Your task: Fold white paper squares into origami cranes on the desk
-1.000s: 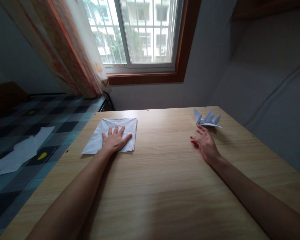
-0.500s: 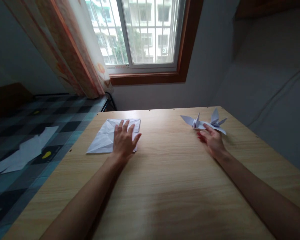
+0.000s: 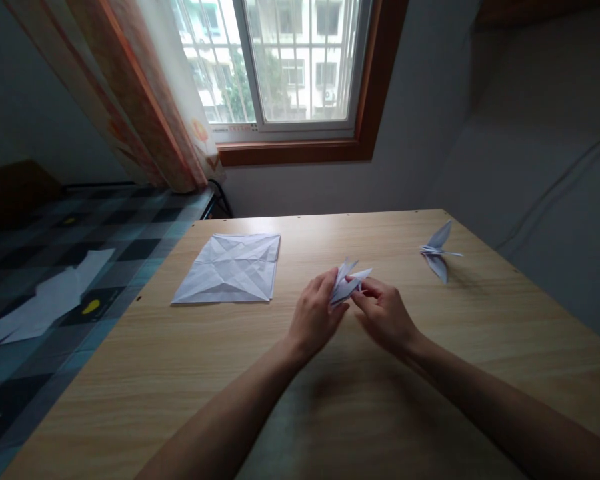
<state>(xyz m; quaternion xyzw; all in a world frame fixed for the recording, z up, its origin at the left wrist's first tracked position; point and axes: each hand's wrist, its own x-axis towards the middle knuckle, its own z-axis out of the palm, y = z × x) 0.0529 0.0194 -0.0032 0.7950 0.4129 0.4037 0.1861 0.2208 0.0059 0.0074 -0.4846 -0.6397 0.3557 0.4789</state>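
A white paper crane is held between both my hands over the middle of the table. My left hand has its fingers closed on the crane's left side. From the right, my right hand pinches it between thumb and fingers. Parts of the crane are hidden behind the fingers. A second paper crane lies at the table's right, its wings spread and its body apart from my hands. Creased white paper sheets, stacked in a square, lie flat on the left.
The wooden table reaches toward the wall below a barred window. To its left is a bed with a checked cover, where white paper pieces lie. An orange curtain hangs beside the window.
My left hand has left the creased sheets and moved right. My right hand has brought one crane left to the middle, where both hands now hold it. The other crane stays at the right.
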